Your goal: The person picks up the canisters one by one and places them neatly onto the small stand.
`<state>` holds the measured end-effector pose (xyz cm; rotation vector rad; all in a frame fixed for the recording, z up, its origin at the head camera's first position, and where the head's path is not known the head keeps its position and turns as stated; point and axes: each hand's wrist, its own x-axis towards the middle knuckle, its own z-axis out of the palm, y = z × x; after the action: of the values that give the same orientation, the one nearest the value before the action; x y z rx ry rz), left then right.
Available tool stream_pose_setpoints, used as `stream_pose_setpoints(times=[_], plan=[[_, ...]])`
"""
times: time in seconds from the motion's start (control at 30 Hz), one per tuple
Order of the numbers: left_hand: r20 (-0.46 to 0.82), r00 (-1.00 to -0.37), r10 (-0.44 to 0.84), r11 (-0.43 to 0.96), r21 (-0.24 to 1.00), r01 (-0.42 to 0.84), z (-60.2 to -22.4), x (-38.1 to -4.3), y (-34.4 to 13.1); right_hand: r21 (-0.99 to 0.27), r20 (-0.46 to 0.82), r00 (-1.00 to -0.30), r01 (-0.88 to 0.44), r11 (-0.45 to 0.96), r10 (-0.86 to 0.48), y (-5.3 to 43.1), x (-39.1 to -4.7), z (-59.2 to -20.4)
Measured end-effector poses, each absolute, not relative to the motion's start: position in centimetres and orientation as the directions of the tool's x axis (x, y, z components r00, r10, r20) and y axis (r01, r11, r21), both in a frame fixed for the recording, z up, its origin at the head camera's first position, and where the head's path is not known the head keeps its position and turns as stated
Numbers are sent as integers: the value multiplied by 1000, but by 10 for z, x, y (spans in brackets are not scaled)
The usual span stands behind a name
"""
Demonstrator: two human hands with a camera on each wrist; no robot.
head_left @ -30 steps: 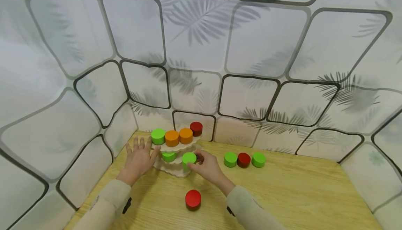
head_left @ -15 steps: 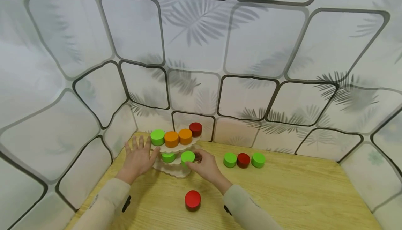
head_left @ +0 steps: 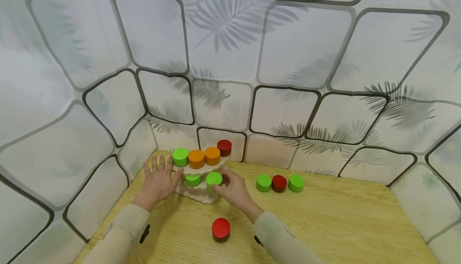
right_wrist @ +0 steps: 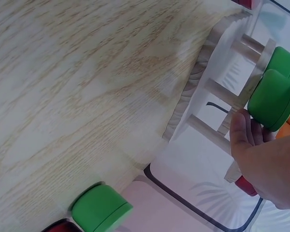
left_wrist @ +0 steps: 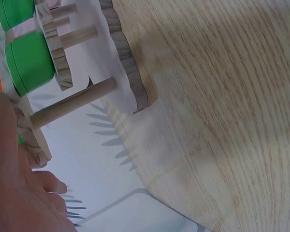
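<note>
A pale wooden tiered stand (head_left: 196,194) with scalloped shelves stands in the back left corner of the table. My right hand (head_left: 235,190) pinches a short green cylinder (head_left: 214,179) with a seam round it, at the right part of the middle shelf; whether its base touches the shelf is hidden. Another green cylinder (head_left: 193,180) sits left of it on that shelf. On the top shelf are a green cylinder (head_left: 180,157), two orange cylinders (head_left: 196,158) and a dark red cylinder (head_left: 224,148). My left hand (head_left: 158,182), fingers spread, touches the stand's left end.
A red cylinder (head_left: 221,229) is on the wooden table (head_left: 335,220) in front of the stand. To the right, a dark red cylinder (head_left: 279,183) stands between two green cylinders (head_left: 296,183). Patterned wall covering (head_left: 288,111) borders the table's back and sides.
The green cylinder in my right hand has moved slightly left and further in over the middle shelf. My left hand stays at the stand's left end.
</note>
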<state>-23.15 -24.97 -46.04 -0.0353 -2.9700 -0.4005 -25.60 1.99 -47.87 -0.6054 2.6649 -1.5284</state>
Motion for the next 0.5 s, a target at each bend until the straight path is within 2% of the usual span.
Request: stream_pose_setpoints(times=[0.5], plan=[[133, -991, 4, 960, 275, 41, -459, -232, -250, -863, 148, -949, -262, 433, -278, 9, -259, -481]])
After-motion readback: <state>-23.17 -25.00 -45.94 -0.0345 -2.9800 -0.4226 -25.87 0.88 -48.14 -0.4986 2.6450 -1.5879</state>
